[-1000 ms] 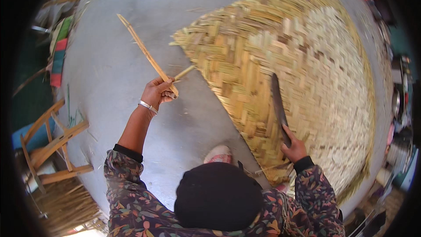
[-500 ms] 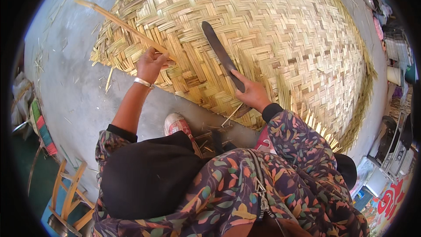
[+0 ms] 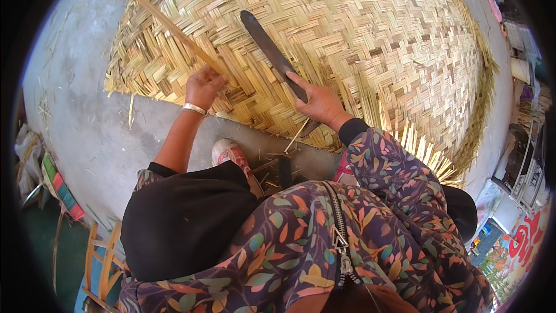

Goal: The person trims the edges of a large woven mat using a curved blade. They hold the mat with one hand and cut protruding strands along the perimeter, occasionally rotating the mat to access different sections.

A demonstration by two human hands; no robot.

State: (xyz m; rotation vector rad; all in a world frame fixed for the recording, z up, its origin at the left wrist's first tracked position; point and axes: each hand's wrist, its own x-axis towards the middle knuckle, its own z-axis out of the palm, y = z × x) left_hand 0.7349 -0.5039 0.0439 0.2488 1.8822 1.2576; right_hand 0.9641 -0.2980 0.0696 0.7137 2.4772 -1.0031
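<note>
A long, narrow yellow-brown strip, apparently split bamboo or cane (image 3: pixel 168 23), is pinched near its lower end in my left hand (image 3: pixel 205 88). The strip slants up and to the left, over the woven mat's corner. My right hand (image 3: pixel 322 104) grips a dark flat blade (image 3: pixel 266 46) with a rounded tip; my index finger lies along it. The blade points up and left above the mat, apart from the strip. Beneath both sits a large woven mat (image 3: pixel 376 29) of pale and yellowish strips, with loose, unwoven ends along its near edge.
My shoe (image 3: pixel 229 153) is on the grey floor (image 3: pixel 75 116) close to the mat's near edge. A wooden frame (image 3: pixel 105 261) stands at lower left, beside a striped woven item (image 3: pixel 62 190). Household items and a white container (image 3: pixel 505 211) line the right side.
The view has shifted slightly. My right hand and the blade have moved a little away from my body, up and left. Both hands keep their holds.
</note>
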